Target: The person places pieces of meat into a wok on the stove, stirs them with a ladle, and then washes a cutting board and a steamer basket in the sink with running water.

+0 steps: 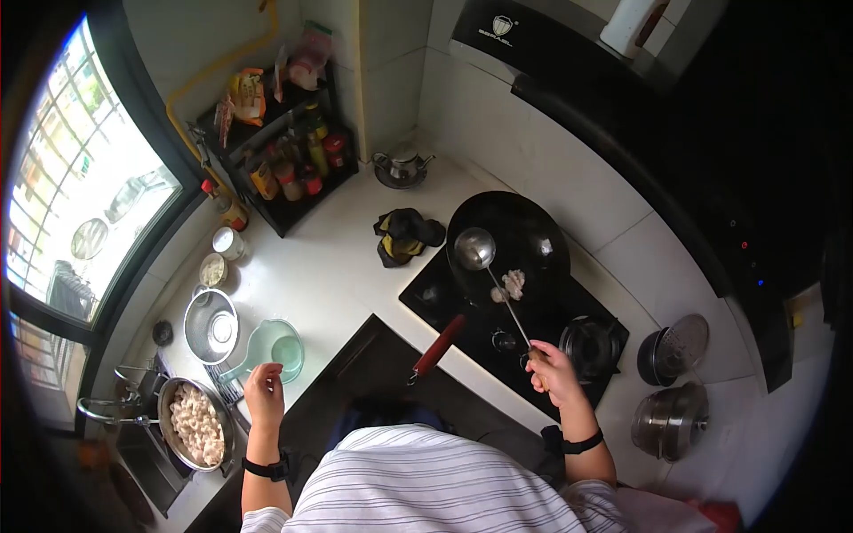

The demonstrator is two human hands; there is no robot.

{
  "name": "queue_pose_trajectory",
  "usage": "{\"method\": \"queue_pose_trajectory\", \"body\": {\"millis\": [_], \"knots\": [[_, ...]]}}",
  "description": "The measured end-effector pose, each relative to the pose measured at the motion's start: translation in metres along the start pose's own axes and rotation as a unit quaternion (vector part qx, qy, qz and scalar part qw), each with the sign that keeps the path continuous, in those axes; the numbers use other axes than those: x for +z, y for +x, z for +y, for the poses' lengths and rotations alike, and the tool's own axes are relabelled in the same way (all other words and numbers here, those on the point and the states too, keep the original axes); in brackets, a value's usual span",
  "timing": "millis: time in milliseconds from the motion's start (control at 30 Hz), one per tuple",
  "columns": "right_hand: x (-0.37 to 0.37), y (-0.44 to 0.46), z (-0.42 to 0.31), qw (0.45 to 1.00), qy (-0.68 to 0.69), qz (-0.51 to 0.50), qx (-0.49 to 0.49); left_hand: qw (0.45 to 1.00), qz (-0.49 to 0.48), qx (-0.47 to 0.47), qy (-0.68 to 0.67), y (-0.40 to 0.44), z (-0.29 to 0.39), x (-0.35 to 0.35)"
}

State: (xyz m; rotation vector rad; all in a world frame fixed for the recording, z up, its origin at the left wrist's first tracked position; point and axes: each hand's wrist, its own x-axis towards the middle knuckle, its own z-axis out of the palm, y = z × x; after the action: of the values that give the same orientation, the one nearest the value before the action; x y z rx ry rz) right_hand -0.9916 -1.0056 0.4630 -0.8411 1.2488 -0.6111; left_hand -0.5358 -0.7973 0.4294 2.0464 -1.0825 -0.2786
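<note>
My right hand [553, 377] is closed around the handle of a metal ladle [476, 249]. The ladle's bowl is over the black wok [542, 240], near its left side. A few pale pieces of what looks like raw meat [512, 284] lie in the wok, beside the ladle's shaft. The wok's red handle [439, 345] points toward me. My left hand [265, 391] hovers by the counter's front edge with its fingers loosely curled and nothing visible in them. Closest to it is a green plastic dipper [286, 348].
A pan of pale meat pieces [197, 425] sits by the sink [153, 462]. Beyond the dipper stand a metal basin [211, 325] and small bowls. A dark cloth [405, 236] lies left of the wok. The range hood [604, 124] overhangs the stove [498, 342]; pots stand at right.
</note>
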Motion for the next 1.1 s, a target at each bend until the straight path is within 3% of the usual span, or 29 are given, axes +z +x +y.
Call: {"method": "queue_pose_trajectory", "body": {"millis": [167,267,367,467,567,1100], "knots": [[0.002,-0.002,-0.005,0.988,-0.105,0.082,-0.084,0.999,0.023,-0.023,0.007,-0.006,-0.027,-0.003],[-0.001,0.021,-0.004,0.94,-0.215,0.213,-0.158,0.999,0.018,-0.027,0.038,0.001,-0.06,-0.003],[-0.03,0.052,0.026,0.883,-0.319,0.253,-0.234,0.998,0.02,-0.027,0.058,0.013,-0.092,-0.005],[-0.019,0.048,0.021,0.898,-0.293,0.277,-0.177,0.997,0.018,-0.047,0.063,0.02,-0.112,-0.011],[0.014,0.035,0.014,0.948,-0.168,0.256,-0.089,0.997,0.012,-0.043,0.064,0.025,-0.127,-0.016],[0.105,0.026,0.001,0.995,0.037,0.091,-0.022,0.996,-0.006,-0.083,0.036,0.017,-0.146,-0.039]]}}
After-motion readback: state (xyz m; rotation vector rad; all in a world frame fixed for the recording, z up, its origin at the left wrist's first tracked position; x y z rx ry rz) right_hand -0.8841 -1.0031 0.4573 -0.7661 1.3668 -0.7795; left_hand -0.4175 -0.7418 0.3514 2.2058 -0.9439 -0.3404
